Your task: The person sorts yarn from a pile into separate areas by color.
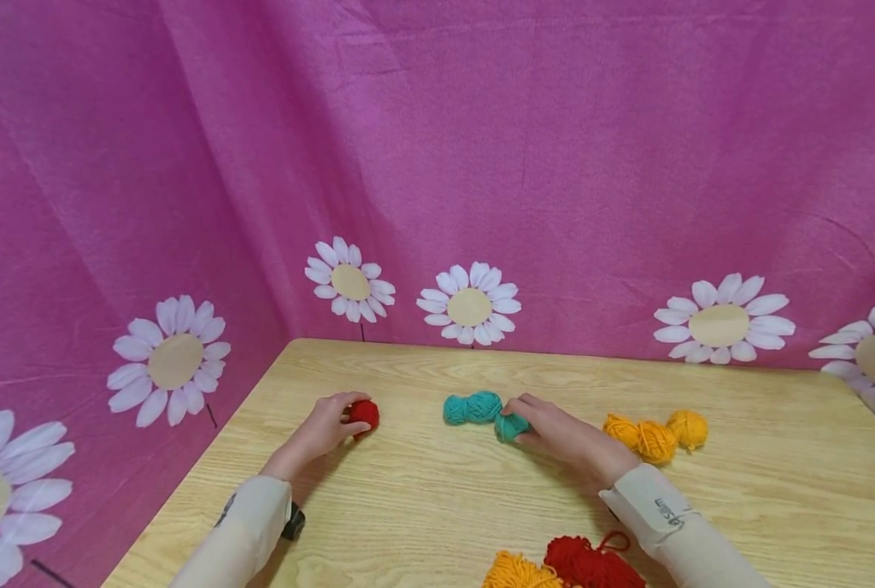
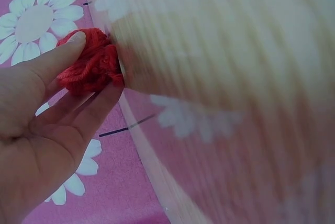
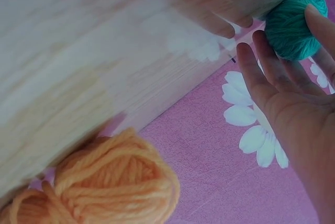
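At the left of the table, my left hand (image 1: 330,425) holds a small red yarn ball (image 1: 365,416) between thumb and fingers. The left wrist view shows the thumb on one side of the red ball (image 2: 89,64) and the fingertips on the other. Nearer the middle, my right hand (image 1: 555,429) grips a teal yarn ball (image 1: 509,425), partly hidden by its fingers. Two more teal yarn bundles (image 1: 474,407) lie just left of that ball in a row. In the right wrist view, the thumb and fingers reach around the teal ball (image 3: 296,25).
Several orange yarn balls (image 1: 656,441) sit in a row beyond my right forearm. At the front edge of the view lie an orange yarn bundle (image 1: 520,572) and a red one (image 1: 592,562). A pink flowered cloth (image 1: 570,163) hangs behind the wooden table (image 1: 408,506).
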